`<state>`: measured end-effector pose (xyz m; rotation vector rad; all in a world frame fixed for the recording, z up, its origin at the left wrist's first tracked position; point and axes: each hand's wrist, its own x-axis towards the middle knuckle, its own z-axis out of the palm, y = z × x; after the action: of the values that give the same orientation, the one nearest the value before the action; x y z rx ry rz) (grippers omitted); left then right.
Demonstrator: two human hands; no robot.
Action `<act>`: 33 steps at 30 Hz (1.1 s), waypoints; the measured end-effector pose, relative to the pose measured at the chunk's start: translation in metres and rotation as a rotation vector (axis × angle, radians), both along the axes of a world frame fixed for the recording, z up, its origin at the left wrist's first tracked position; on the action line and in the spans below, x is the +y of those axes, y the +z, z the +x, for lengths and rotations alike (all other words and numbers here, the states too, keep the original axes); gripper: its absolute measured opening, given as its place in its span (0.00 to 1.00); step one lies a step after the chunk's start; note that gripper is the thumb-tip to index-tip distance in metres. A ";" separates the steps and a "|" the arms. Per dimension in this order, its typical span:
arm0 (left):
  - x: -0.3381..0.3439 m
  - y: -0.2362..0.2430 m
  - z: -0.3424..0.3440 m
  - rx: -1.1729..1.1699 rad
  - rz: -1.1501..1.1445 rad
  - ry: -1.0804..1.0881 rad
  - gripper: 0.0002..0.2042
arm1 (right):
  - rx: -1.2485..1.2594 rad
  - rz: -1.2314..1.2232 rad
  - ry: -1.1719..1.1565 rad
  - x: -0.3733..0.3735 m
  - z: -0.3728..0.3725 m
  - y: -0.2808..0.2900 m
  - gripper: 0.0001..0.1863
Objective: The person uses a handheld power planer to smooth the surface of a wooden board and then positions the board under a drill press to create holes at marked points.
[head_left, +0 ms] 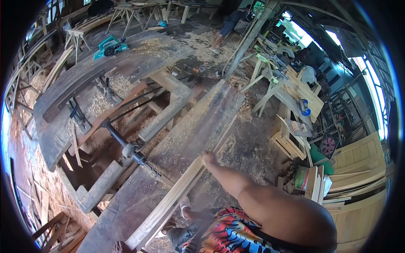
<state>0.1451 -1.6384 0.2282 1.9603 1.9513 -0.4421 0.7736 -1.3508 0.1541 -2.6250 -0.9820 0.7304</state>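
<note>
A long pale wooden plank (168, 205), or several laid together, runs slantwise along the near edge of a worn, dusty bench (198, 116). My right hand (208, 159) is closed round its far end, with the arm stretched out from the right. At the lower edge of the picture, my left hand (121, 246) grips the near end; part of that hand is cut off. Left of the plank, a drill chuck with a long bit (143, 160) sticks out over the bench from a dark shaft.
A wooden frame (168, 114) surrounds the opening beside the bit. Beyond stands a broad work table (139, 63) with metal clamps and a teal power planer (110, 46). Boards (291, 137) and wooden doors (358, 160) are stacked at right. Another person (230, 25) bends over far back.
</note>
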 end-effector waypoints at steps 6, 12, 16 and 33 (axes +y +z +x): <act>-0.009 -0.022 -0.011 -0.040 0.168 -0.056 0.29 | -0.077 0.089 -0.013 0.001 0.009 -0.022 0.33; -0.011 -0.029 -0.018 0.070 -0.055 -0.036 0.43 | -0.056 0.043 0.014 0.001 0.018 -0.037 0.29; -0.007 -0.017 -0.002 -0.170 0.323 0.042 0.23 | -0.102 0.060 -0.005 -0.002 0.004 -0.023 0.29; -0.008 -0.018 -0.002 -0.126 0.257 0.085 0.24 | -0.062 0.025 -0.014 0.000 0.010 -0.029 0.31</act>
<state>0.1431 -1.6466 0.2104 1.9898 2.0855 -0.0446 0.7836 -1.3508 0.1254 -2.6448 -0.9818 0.6326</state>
